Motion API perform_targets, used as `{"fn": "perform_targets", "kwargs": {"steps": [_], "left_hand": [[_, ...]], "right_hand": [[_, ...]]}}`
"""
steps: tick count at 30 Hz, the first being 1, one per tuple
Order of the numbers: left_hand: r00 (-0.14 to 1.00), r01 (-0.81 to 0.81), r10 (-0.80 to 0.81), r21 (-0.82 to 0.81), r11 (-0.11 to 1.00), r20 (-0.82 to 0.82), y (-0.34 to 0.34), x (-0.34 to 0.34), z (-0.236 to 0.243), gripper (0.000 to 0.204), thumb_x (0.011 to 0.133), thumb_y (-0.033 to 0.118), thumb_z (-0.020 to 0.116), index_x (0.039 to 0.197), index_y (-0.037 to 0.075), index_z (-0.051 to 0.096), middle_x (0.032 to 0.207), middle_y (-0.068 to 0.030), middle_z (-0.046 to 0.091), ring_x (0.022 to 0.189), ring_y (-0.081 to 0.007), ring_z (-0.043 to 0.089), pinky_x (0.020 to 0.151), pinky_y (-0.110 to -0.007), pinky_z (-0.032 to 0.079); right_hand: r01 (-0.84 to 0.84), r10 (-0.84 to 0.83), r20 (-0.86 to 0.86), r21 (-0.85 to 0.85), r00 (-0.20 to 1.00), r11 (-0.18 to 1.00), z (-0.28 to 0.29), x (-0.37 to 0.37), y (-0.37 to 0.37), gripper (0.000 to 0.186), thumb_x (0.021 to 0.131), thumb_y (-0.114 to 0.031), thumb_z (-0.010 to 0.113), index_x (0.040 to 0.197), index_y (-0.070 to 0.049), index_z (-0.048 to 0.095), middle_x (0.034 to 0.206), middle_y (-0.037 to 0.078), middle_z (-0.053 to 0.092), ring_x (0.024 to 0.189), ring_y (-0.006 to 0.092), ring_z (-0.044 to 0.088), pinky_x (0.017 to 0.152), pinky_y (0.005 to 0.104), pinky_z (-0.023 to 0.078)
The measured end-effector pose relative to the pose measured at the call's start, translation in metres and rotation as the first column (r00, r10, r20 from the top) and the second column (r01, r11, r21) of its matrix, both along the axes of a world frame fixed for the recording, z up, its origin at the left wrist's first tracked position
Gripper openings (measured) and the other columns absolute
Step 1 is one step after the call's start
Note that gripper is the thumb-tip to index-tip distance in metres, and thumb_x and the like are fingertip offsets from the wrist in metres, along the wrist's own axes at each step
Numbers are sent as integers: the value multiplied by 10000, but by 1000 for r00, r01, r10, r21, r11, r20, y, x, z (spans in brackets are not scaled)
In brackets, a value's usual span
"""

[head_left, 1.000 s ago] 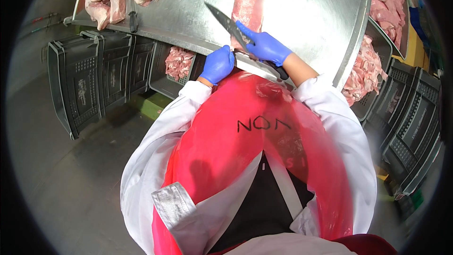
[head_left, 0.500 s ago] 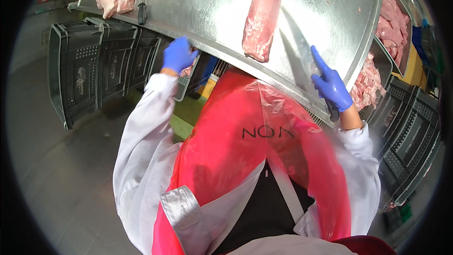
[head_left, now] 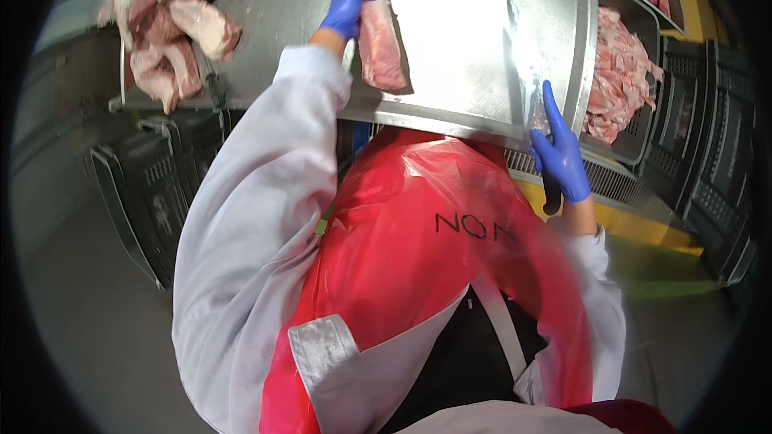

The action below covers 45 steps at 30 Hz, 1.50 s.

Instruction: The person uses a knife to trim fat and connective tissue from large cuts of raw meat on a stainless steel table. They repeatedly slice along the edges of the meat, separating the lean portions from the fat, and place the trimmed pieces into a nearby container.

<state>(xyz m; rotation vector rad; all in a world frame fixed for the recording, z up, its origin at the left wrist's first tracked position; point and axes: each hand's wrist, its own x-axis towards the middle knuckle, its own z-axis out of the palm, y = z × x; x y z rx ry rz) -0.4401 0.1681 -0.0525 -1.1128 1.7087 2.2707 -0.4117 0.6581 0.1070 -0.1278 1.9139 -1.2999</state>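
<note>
A long strip of pale pink meat [head_left: 379,52] lies on the metal table, its near end close to the front edge. My left hand [head_left: 347,13], in a blue glove, is closed around the strip's left side; part of its fingers is hidden over the meat. A knife [head_left: 552,197] with a dark handle is in my gloved right hand [head_left: 561,157]. The forefinger stretches along the blade while the other fingers wrap the handle. The blade points away from me, low over the table; whether it touches the metal I cannot tell.
Several large meat pieces [head_left: 153,20] are heaped at the table's far left, beside a dark-handled tool [head_left: 215,90]. On the right, a grey crate [head_left: 643,133] holds meat trimmings [head_left: 615,72]. Dark crates [head_left: 153,185] stand below the table's left side. The metal table [head_left: 458,48] has a raised rim.
My left hand has moved from the table's front edge onto the meat strip and closed on it. The view has shifted, and the right hand still holds the knife.
</note>
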Motion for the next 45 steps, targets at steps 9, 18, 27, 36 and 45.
{"fn": "perform_targets", "kwargs": {"steps": [9, 18, 27, 36, 45], "left_hand": [[829, 221, -550, -964, 148, 105, 173, 56, 37, 546, 857, 286, 698, 1311, 35, 526, 1240, -179, 627, 1233, -378, 550, 1045, -530, 423], [545, 155, -589, -762, -629, 597, 263, -116, 31, 522, 859, 309, 690, 1292, 73, 518, 1356, -213, 541, 1251, -417, 529, 985, -534, 446], [404, 466, -673, -772, -432, 620, 225, -174, 73, 466, 851, 364, 652, 1170, 40, 554, 1001, -228, 689, 943, -398, 672, 821, -455, 546], [445, 99, -571, -672, -734, 690, 296, -82, 103, 358, 881, 250, 651, 1201, 100, 591, 1084, -206, 626, 1014, -346, 638, 795, -459, 552], [499, 545, -774, -835, -69, 390, 237, -126, 86, 413, 846, 169, 649, 1226, 45, 546, 1009, -231, 705, 973, -387, 681, 839, -445, 549]], "right_hand": [[308, -309, 50, 21, 950, 951, -30, 7, 65, 806, 933, -40, 520, 1625, -259, 170, 728, 2, 567, 526, 68, 470, 480, 245, 434], [382, -384, -8, -96, 923, 919, -33, -18, 86, 807, 955, -33, 530, 1627, -262, 147, 636, -3, 530, 502, 70, 476, 486, 243, 438], [503, -505, 26, -159, 863, 850, -78, -2, 97, 817, 927, -30, 552, 1622, -259, 187, 782, 17, 592, 589, 73, 515, 530, 253, 475], [525, -531, 82, -332, 843, 783, -117, -67, 66, 816, 939, -68, 564, 1625, -254, 163, 741, -4, 553, 614, 76, 542, 530, 241, 483], [501, -517, 26, -294, 856, 814, -105, -74, 66, 812, 948, -67, 557, 1626, -246, 147, 751, -11, 558, 609, 76, 537, 535, 250, 499]]}}
